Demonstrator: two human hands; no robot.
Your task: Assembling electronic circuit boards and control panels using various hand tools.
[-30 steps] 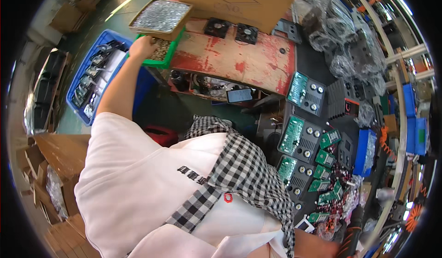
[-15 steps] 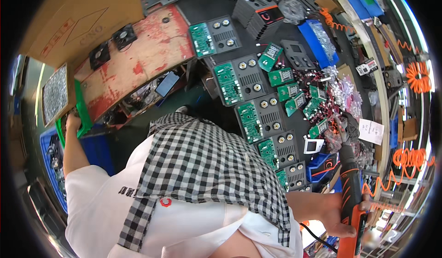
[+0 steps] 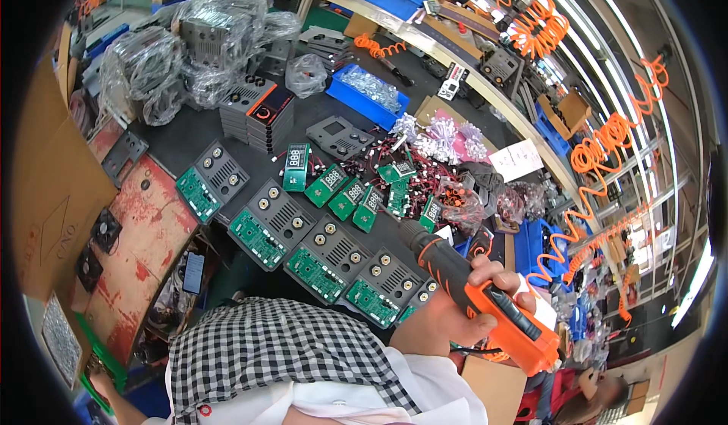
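My right hand (image 3: 497, 292) is wrapped round an orange and black electric screwdriver (image 3: 474, 288), whose dark tip points to the upper left over the bench. At the lower left my left hand (image 3: 105, 387) is at a green plastic bin (image 3: 106, 353); its fingers are too hidden to read. In front of me lies a slanting row of dark grey panels (image 3: 277, 220), each with a green circuit board (image 3: 256, 237) and brass-coloured round fittings. Behind them are several small green display boards (image 3: 296, 169) and a tangle of thin wires (image 3: 413, 169).
A stack of grey panels (image 3: 258, 118) stands farther back, beside bubble-like clear wrapped parts (image 3: 201, 53). A blue tray (image 3: 368, 95) holds small clear bags. Coiled orange hoses (image 3: 607, 141) hang at right. A cardboard box (image 3: 64, 205) and black fans (image 3: 105, 232) occupy the worn red board.
The view has swung right and up, so the bench now sits lower and left. The screwdriver has come up beside the panel row in my right hand. My left hand remains by the green bin.
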